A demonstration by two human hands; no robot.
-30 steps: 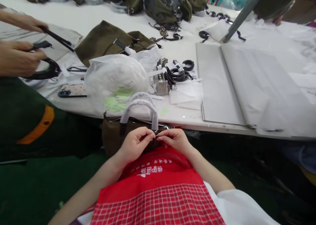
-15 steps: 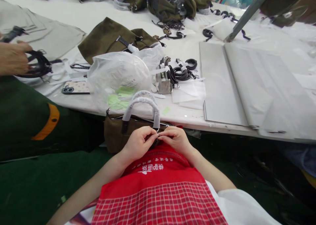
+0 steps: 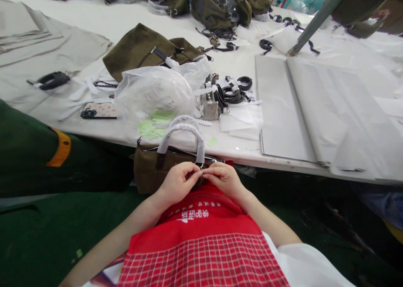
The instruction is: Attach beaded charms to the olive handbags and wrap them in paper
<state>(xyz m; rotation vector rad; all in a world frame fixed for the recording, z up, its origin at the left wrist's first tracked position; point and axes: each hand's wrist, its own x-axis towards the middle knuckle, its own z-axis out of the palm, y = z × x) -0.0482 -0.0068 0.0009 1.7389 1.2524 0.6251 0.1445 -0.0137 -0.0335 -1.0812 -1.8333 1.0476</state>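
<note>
An olive-brown handbag [image 3: 146,169] rests against my red apron, below the table edge. Its two arched handles [image 3: 181,132] are wrapped in white film, and a zipper runs along its top. My left hand [image 3: 181,180] and my right hand [image 3: 225,177] meet at the bag's front, just under the base of the right-hand handle strap. Thumbs and index fingers of both are pinched together, tip to tip. Whatever lies between the fingertips is too small and covered to make out. A metal ring shows just above the fingers.
On the white table [image 3: 242,146] lie a clear plastic bag [image 3: 154,89], a phone [image 3: 99,110], coiled black straps [image 3: 233,93] and grey sheets [image 3: 283,110]. Another olive bag [image 3: 138,47] lies behind. A metal pole [image 3: 317,22] stands at the right. A co-worker's dark green clothing [image 3: 28,148] is at the left.
The co-worker's hand at the left has gone from view, and a black strap coil now lies on the table there. My hands stay pinched at the same spot.
</note>
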